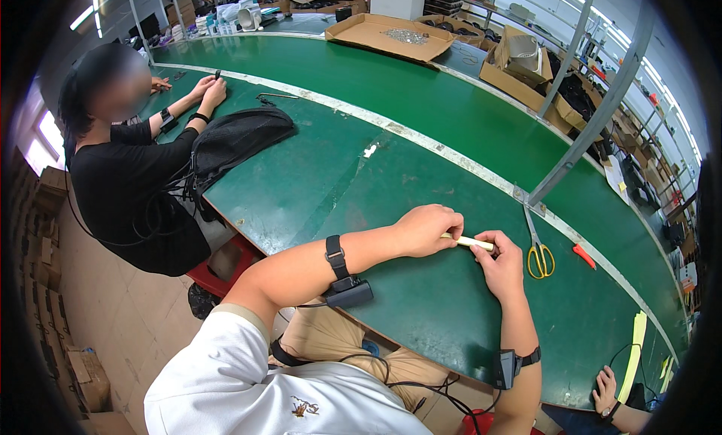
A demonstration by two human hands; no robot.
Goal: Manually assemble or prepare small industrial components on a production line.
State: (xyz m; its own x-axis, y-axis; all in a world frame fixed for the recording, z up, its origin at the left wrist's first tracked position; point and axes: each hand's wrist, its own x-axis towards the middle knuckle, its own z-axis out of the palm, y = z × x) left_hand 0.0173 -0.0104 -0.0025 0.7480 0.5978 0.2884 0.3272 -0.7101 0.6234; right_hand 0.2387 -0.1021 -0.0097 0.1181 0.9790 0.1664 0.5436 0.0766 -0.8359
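Note:
Both of my hands hold a short, narrow, pale yellow piece [474,244] just above the green tabletop. It looks like a rolled or folded strip, though its exact kind is too small to tell. My left hand [432,230] pinches its left end between thumb and fingers. At the other end, my right hand [498,263] has its fingertips and thumb closed on it. Yellow-handled scissors [540,259] lie just to the right of my right hand, blades pointing away. Beyond them rests a small red-orange tool [583,256], perhaps a cutter.
A metal post [594,111] rises from the table's pale dividing strip. At left, a person in black [128,171] works beside a black mesh bag [241,145]. Another person's hand [605,390] rests near long yellow strips [634,352]. A cardboard tray [361,34] sits at the back.

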